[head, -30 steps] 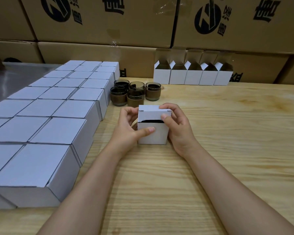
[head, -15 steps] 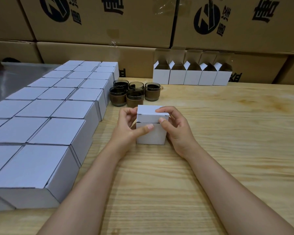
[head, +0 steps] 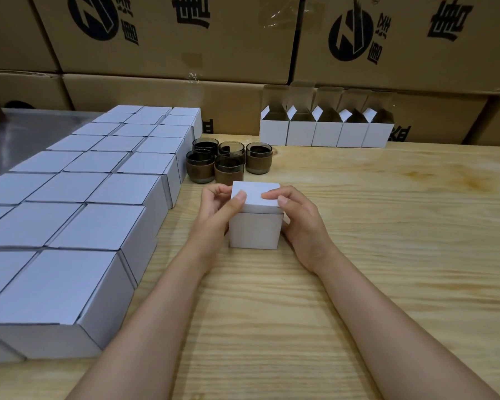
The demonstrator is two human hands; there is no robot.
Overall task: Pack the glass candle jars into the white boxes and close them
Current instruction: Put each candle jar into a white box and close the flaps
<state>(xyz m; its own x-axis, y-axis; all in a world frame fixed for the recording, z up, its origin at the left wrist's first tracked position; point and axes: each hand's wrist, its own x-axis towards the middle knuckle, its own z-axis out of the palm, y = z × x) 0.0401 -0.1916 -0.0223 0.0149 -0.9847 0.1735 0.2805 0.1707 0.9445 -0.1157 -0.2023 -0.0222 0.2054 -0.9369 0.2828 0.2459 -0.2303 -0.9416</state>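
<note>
Just before the candle jars (head: 228, 166), left hand (head: 217, 217) and right hand (head: 303, 226) pinch the white box (head: 254, 230); likely light, crushable card; best gripped by its sides.

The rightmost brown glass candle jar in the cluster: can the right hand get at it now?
Probably yes, once the right hand releases the small white cardboard box: the rightmost brown glass candle jar stands uncovered just beyond that box, with bare wooden table on its right side.
</note>
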